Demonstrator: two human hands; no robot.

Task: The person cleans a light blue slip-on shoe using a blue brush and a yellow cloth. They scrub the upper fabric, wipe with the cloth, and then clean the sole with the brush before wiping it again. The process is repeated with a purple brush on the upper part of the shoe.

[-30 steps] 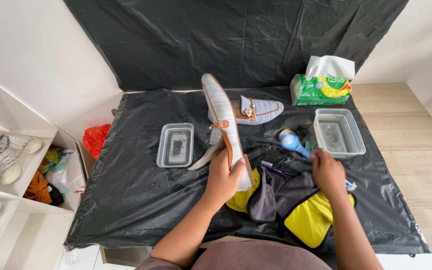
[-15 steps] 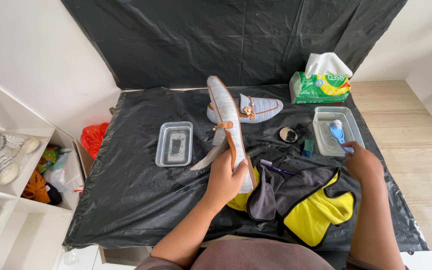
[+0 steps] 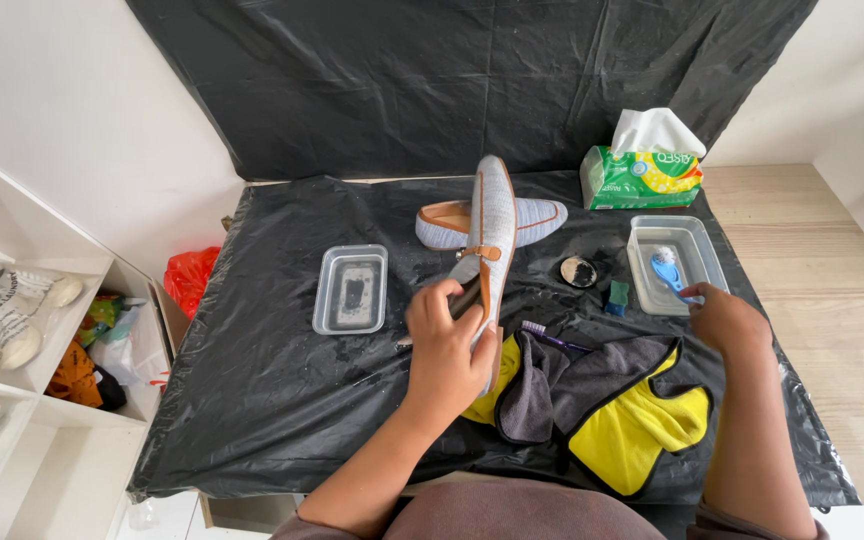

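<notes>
On the black sheet [image 3: 252, 400], a clear tub [image 3: 351, 290] with dark residue sits left of the work. The left hand [image 3: 444, 352] is clamped around the heel end of a grey loafer [image 3: 493, 230], holding it toe-outward above its mate [image 3: 452, 222], which lies flat behind. Since only the heel is gripped, the long toe could dip and knock the mate. Right of that lie a small dish [image 3: 579, 270], then a grey-and-yellow cloth [image 3: 612, 410]. The right hand [image 3: 724, 318], fingers curled together, touches a blue brush [image 3: 668, 273] resting in the water tub [image 3: 704, 250]; a careless lift could slop water onto the sheet.
</notes>
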